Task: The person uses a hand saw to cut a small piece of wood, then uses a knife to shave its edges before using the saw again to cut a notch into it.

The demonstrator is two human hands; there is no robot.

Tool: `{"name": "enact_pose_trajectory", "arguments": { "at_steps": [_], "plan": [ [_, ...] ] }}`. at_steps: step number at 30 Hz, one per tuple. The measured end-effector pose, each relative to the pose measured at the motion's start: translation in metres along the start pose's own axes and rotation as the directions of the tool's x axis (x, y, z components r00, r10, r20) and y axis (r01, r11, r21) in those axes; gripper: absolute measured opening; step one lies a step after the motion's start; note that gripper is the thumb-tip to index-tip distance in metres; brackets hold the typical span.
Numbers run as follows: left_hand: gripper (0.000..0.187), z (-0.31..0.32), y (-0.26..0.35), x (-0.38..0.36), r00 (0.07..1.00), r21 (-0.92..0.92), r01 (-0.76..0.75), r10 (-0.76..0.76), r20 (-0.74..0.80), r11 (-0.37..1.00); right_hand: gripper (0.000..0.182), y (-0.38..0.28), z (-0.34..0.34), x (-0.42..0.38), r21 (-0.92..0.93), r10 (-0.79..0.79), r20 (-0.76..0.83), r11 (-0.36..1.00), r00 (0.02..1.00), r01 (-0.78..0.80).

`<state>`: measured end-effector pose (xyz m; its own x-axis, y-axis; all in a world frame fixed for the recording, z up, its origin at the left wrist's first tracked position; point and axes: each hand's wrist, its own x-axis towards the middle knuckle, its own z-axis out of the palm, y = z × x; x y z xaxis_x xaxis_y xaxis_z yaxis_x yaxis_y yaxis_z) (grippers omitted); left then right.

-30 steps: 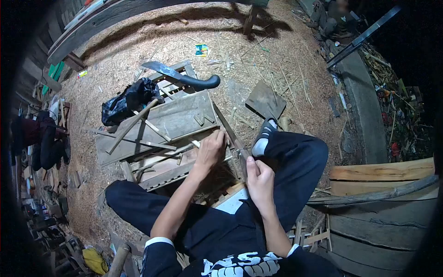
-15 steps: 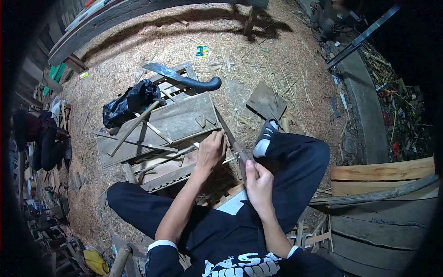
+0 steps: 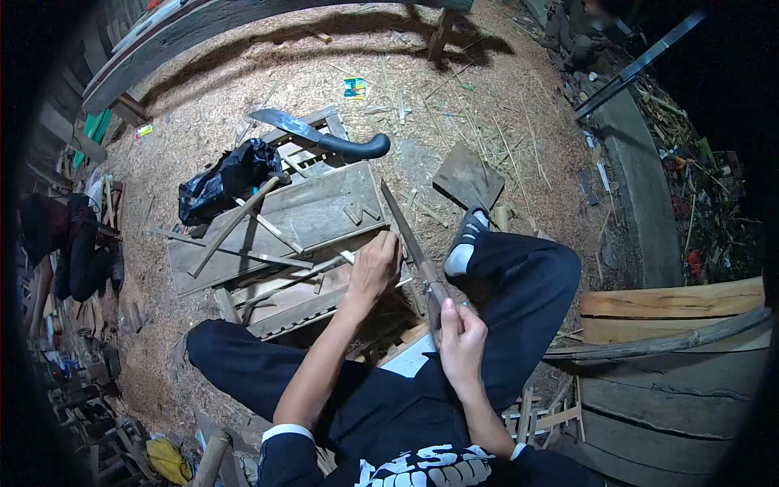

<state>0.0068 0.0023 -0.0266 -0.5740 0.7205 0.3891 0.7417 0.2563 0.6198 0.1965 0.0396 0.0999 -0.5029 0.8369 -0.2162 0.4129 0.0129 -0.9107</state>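
Note:
My right hand point(image 3: 461, 341) is wrapped round the handle of a long, narrow knife point(image 3: 415, 247). Its dark blade slants up and to the left, passing just right of my left hand point(image 3: 376, 264). The left fingers are curled together near the box edge; what they pinch is too small to tell. Below both hands stands a slatted wooden box with a wide board point(image 3: 280, 219) on top. Small wood pieces point(image 3: 362, 213) and a long stick point(image 3: 235, 227) lie on that board. A broad machete point(image 3: 345, 147) with a black curved handle rests at the far side.
A black plastic bag point(image 3: 231, 180) sits left of the board. Beyond my foot lies a square wood piece point(image 3: 469, 178). Planks point(image 3: 673, 357) stand at the right, and a long bench point(image 3: 243, 28) crosses the top. Another person point(image 3: 77, 243) is at the left edge.
My right hand has shifted slightly down and right with the knife. More of the blade shows, and it stands farther from my left hand, which has barely moved.

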Motion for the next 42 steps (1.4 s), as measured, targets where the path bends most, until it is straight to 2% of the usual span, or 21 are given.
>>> {"name": "enact_pose_trajectory", "arguments": {
  "at_steps": [2,9,11,15,18,20,21,25,27,28,29,31,32,37,39,41,42],
  "plan": [
    [0.013,-0.003,0.003,0.002,1.0,-0.04,-0.007,0.007,-0.01,0.999,0.05,0.01,-0.002,-0.002,-0.084,-0.062,-0.022,0.995,0.998,0.06],
    [0.014,-0.002,0.003,0.001,1.0,-0.057,0.007,-0.008,-0.009,0.998,0.05,0.009,0.004,0.008,-0.086,-0.094,-0.021,0.992,0.995,0.092],
    [0.014,-0.003,0.003,0.001,1.0,-0.08,0.031,-0.031,-0.003,0.996,0.049,0.009,0.005,0.008,-0.034,-0.03,0.003,0.999,1.0,0.03],
    [0.014,-0.005,0.003,0.0,1.0,-0.062,0.012,-0.011,0.015,0.998,0.048,0.012,-0.003,0.005,-0.026,-0.048,0.024,0.998,0.999,0.048],
    [0.013,-0.004,0.002,0.002,1.0,-0.069,0.021,-0.02,0.021,0.997,0.048,0.002,0.0,0.007,-0.014,0.015,0.057,1.0,0.998,-0.015],
    [0.013,-0.004,0.003,0.0,1.0,-0.048,-0.025,0.025,-0.004,0.999,0.048,-0.009,0.014,0.015,-0.086,-0.106,-0.019,0.991,0.994,0.104],
    [0.013,-0.005,0.004,-0.002,1.0,-0.048,-0.026,0.026,-0.002,0.999,0.048,-0.007,0.012,0.015,-0.085,-0.105,-0.02,0.991,0.994,0.103],
    [0.011,-0.008,0.006,0.008,0.999,-0.011,-0.005,0.005,0.032,1.0,0.048,-0.002,-0.004,0.024,0.006,-0.03,0.082,1.0,0.996,0.03],
    [0.011,-0.006,0.007,0.0,1.0,-0.03,-0.001,0.002,0.014,1.0,0.049,-0.004,-0.014,0.003,-0.137,-0.085,0.037,0.986,0.996,0.089],
    [0.01,-0.006,0.004,-0.001,0.999,-0.023,-0.018,0.018,0.027,1.0,0.049,-0.007,-0.015,-0.001,-0.144,-0.027,0.041,0.989,0.999,0.032],
    [0.01,-0.004,0.002,-0.001,1.0,-0.02,-0.014,0.015,0.02,1.0,0.049,-0.004,-0.012,0.006,-0.145,-0.032,0.047,0.989,0.998,0.039],
    [0.011,0.002,-0.001,-0.003,0.998,-0.052,-0.049,0.047,-0.033,0.997,0.048,-0.004,0.002,0.028,-0.055,-0.06,0.076,0.996,0.995,0.064],
    [0.011,0.003,0.001,-0.007,0.999,-0.051,-0.048,0.046,-0.028,0.998,0.048,-0.014,0.007,0.033,-0.174,-0.102,0.064,0.978,0.993,0.111],
    [0.02,-0.005,0.002,-0.002,0.999,-0.053,-0.018,0.019,0.026,0.998,0.046,-0.006,0.002,0.02,-0.075,-0.25,-0.025,0.966,0.968,0.248],
    [0.019,-0.004,-0.001,-0.003,0.999,-0.04,-0.028,0.029,0.035,0.999,0.044,-0.006,0.015,0.039,-0.105,-0.104,0.079,0.988,0.991,0.112],
    [0.018,0.0,-0.004,-0.004,0.998,-0.004,0.003,-0.003,0.062,1.0,0.045,-0.012,0.013,0.038,-0.133,-0.088,0.077,0.986,0.993,0.098],
    [0.018,-0.001,-0.004,-0.005,0.998,-0.007,0.003,-0.003,0.067,1.0,0.046,-0.006,0.006,0.026,-0.09,-0.155,0.052,0.983,0.987,0.159]
  ]
}}
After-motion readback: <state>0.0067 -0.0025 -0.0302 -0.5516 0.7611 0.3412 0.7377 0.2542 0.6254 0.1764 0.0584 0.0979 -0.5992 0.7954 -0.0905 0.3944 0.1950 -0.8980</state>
